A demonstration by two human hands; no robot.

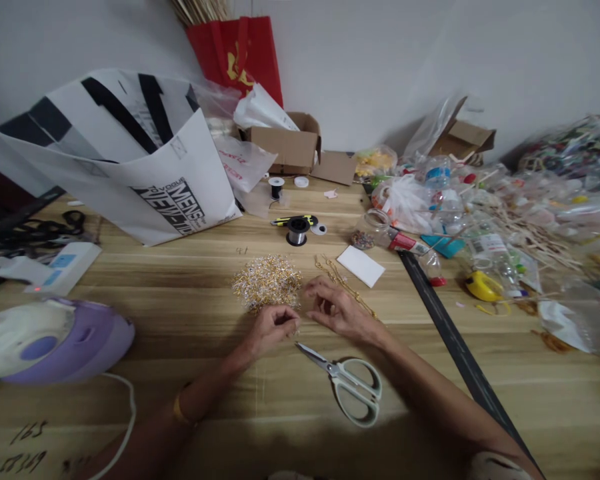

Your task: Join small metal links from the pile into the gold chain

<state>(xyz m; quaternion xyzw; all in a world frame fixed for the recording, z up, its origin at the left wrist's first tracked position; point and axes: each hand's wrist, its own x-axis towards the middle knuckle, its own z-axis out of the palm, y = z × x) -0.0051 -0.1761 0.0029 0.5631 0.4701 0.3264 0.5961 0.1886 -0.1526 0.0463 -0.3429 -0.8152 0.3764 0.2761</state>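
Note:
My left hand point(274, 328) rests on the wooden table point(180, 287), fingers curled in a pinch on a tiny piece I cannot make out. My right hand point(337, 308) lies close beside it, fingers bent and pinched toward the left hand. Just beyond both hands sits a heap of small gold and silver metal pieces point(267, 281). A few thin gold pins point(345, 283) lie behind my right hand. Pale-handled scissors point(347, 383) lie shut on the table just in front of my hands.
A large white shopping bag point(130, 153) stands at the back left, a purple and white appliance point(45, 340) at the near left. Wire spools point(298, 230), a white card point(361, 266), cardboard boxes point(290, 148) and a heap of plastic bags and sticks point(505, 213) fill the right. A black strip point(455, 340) crosses the table.

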